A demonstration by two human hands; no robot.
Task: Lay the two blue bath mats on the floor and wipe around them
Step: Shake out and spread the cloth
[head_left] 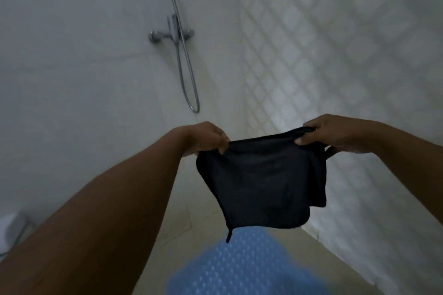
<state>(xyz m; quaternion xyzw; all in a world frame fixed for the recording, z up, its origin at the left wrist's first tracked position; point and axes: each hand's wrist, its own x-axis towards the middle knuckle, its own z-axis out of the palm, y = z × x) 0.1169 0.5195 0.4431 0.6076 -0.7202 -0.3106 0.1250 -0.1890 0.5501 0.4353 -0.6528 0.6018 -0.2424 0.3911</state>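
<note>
Left forearm (100, 199) fills lower left; left hand (206, 137) and right hand (335, 132) each pinch a top corner of dark cloth (261, 182) mid-frame, one blue mat (242, 268) on floor (172, 230) at bottom, so wiping step, next: lower cloth beside mat.

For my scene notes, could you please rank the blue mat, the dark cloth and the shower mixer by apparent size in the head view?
1. Blue mat, partly cut off.
2. Dark cloth, nearer the camera, so the gap is unsure.
3. Shower mixer, smallest and farthest.
</note>
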